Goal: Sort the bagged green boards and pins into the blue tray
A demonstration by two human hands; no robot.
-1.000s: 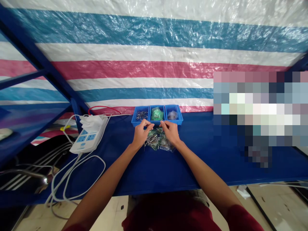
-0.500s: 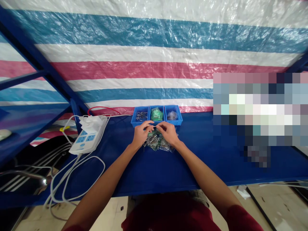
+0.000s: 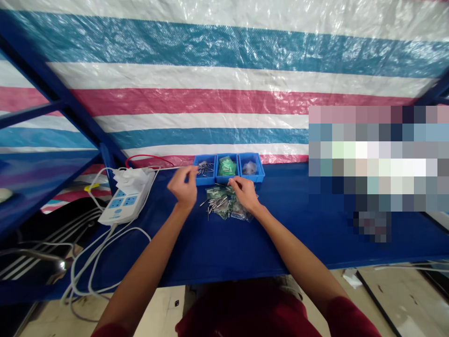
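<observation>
My left hand is raised beside the left blue bin, its thumb and fingertips pinched together. Anything between them is too small to make out. Thin metal pins lie in that bin. My right hand is over a pile on the table, thumb and forefinger pressed together; whatever they pinch cannot be made out. Beneath and beside it are loose metal pins, small green-tinted packets and clear plastic packets, partly covered by the hand.
The middle bin holds green packets, the right bin clear plastic ones. On the left of the blue table lies a white power strip with looping cables. A striped sheet hangs behind. The right side is pixelated.
My hands were together above the pile. The left hand has moved left, beside the left bin, while the right has stayed nearly in place.
</observation>
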